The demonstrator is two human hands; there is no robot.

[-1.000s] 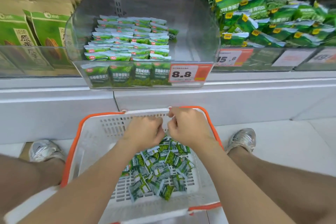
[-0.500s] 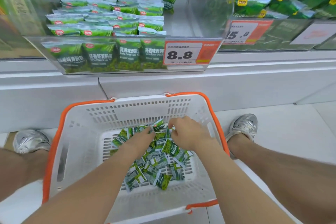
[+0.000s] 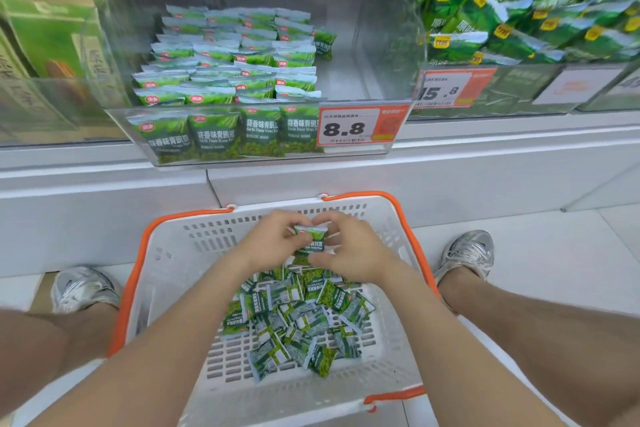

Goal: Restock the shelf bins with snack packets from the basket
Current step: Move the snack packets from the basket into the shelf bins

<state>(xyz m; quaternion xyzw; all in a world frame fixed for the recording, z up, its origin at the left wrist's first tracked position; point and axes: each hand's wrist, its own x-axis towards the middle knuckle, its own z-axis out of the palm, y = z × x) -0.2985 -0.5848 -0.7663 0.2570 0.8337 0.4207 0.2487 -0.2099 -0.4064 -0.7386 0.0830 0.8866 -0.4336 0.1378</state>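
White basket (image 3: 166, 253) with orange rim on the floor, between the person's two grey shoes. Loose pile of small green packets (image 3: 298, 319) on the basket's slotted bottom, mostly centre and right.

Both hands above the far end of the basket, over the pile. Left hand (image 3: 270, 241) and right hand (image 3: 353, 248) face each other with fingers curled, pinching one green packet (image 3: 311, 240) between them. It is held upright, label toward the camera. More packets may sit under it in the grip, but I cannot tell how many.

Straight above and beyond the basket is a clear bin (image 3: 388, 45) on the shelf. Its left two-thirds is filled with neat rows of the same packets (image 3: 228, 59); one packet stands alone at the back. The right part of the bin floor shows bare. Price tag (image 3: 349, 128) reading 8.8 on the bin's front, right side.

Up and right of the basket is a neighbouring bin of larger green bags (image 3: 519, 10).
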